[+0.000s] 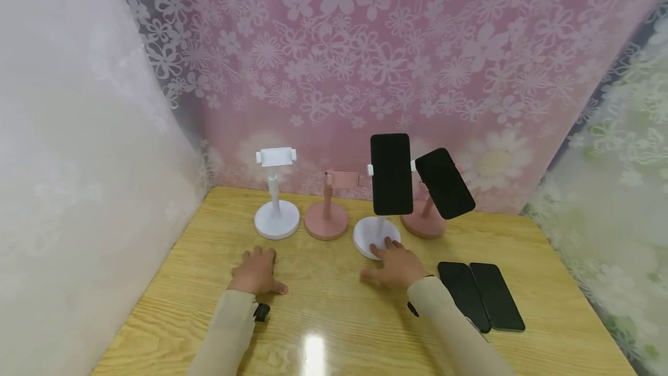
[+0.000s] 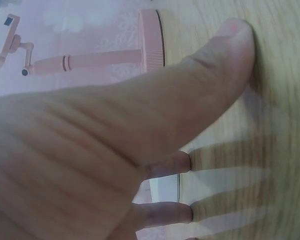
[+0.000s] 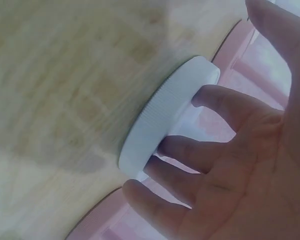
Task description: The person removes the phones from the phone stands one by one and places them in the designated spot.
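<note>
stand [image 1: 380, 227] at 1 o'clock looks stiff, probably top-heavy with that phone [image 1: 391, 174]; take it by the base [image 1: 364, 239]; right hand [image 1: 399, 267] touches it, spread, unclamped; left hand [image 1: 254, 271] splayed, empty

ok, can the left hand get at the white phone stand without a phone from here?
Likely yes. The left hand is free, fingers pointing toward the white phone stand, with only wooden tabletop showing between them in the head view.

No text, label, brand, number or sign can be read
</note>
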Demonstrator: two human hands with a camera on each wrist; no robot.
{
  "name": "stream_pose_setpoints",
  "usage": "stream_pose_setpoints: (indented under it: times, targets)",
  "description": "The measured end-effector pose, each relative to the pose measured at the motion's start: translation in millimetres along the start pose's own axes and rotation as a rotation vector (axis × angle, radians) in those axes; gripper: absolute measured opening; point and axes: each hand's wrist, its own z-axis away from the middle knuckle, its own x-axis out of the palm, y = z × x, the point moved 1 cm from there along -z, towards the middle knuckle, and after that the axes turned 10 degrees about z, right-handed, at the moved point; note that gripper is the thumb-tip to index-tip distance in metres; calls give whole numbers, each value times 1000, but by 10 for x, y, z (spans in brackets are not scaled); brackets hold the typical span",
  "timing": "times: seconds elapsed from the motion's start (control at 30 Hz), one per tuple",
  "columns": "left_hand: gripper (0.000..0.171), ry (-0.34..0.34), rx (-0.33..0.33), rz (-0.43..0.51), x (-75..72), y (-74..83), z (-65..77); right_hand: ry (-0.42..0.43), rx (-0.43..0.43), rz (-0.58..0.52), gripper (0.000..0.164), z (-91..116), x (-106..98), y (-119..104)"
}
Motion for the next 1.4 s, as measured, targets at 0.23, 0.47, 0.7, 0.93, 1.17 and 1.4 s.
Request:
stream_pose_setpoints:
  times: [0.23,0.47,0.7,0.93,1.17,1.4]
  targets:
    - [94,-9,10,-2,-1,14,36,52,-13,46,77,269,31,-97]
    - [93,-20,23,-10,-4,4,78,118,-69,145,67,566,2,-317]
    - [93,-1,44,3,14,-22,110,206,-139,265,71,819,16,-558]
    - [90,24,67,2,48,-14,135,238,-186,281,79,1063,101,-728]
    - [74,-81,134,90,-9,94,233,208,-267,263,77,1279,153,-968]
    - [41,93,447,340,-494,747,497,198,-356,278,73,1333,152,-921]
